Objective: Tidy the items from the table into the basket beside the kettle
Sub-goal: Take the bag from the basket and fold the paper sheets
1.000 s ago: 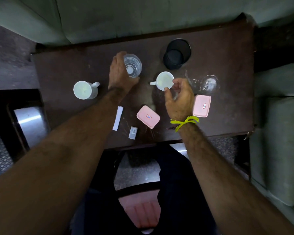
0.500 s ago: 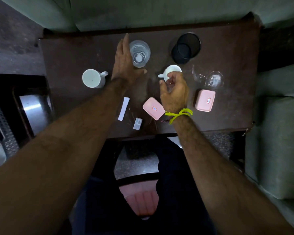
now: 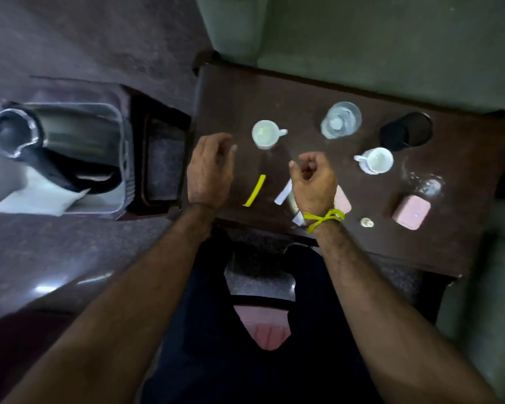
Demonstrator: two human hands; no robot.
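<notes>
Both hands are hovering empty, fingers loosely curled: left hand (image 3: 210, 167) and right hand (image 3: 312, 177) flanking the yellow sachet (image 3: 254, 190); pinching it low should work best.

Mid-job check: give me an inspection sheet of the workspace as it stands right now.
Surface: dark wooden table, scuffed, items spread across it.
Job's things: two white cups, clear glass, black cup, yellow sachet, white sachet, pink box; a second pink box is partly hidden by the right wrist.
Clutter: small pale object near the front edge, too small to identify.
Grippers: left hand relaxed, holding nothing; right hand loosely curled, seemingly empty.
Cables: nothing seen.
Surroundings: kettle in a tray with white paper to the left; dark basket beside it; green upholstery behind.
</notes>
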